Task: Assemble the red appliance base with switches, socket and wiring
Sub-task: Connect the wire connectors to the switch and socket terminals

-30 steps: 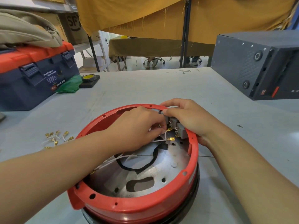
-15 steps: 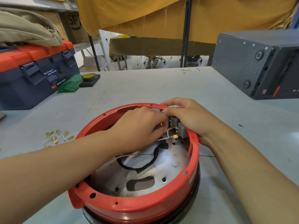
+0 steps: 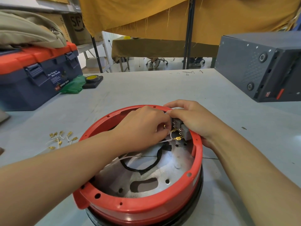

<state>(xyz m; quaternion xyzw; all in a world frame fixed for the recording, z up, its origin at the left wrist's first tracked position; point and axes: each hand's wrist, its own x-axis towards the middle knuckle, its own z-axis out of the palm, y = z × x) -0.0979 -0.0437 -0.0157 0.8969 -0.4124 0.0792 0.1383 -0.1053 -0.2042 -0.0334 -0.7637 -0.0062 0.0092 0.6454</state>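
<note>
Head view: the red appliance base [image 3: 141,207] sits open side up on the grey table [image 3: 146,88], near its front edge, with a metal floor plate [image 3: 151,178] visible inside. At the far right inner wall, a grey switch block [image 3: 183,129] is seated against the rim. The right hand [image 3: 193,119] lies over the rim, fingers curled round the block and bracing it. The left hand [image 3: 145,128] reaches across the base, fingertips pinching a white wire [image 3: 170,136] at a brass terminal just beside the block. A second brass terminal [image 3: 178,138] on another white lead lies against the block's lower tabs; whether it is fully seated cannot be told. A black cord [image 3: 143,168] loops over the floor plate.

Judgement: the wiring step is in hand, spade terminals going onto the switch tabs. The next move calls for squaring the pinched terminal to its tab and pushing straight, with the right hand resisting.

Spare wired terminals [image 3: 61,138] lie on the table to the left, well apart; a blue toolbox [image 3: 32,79] stands beyond.
</note>
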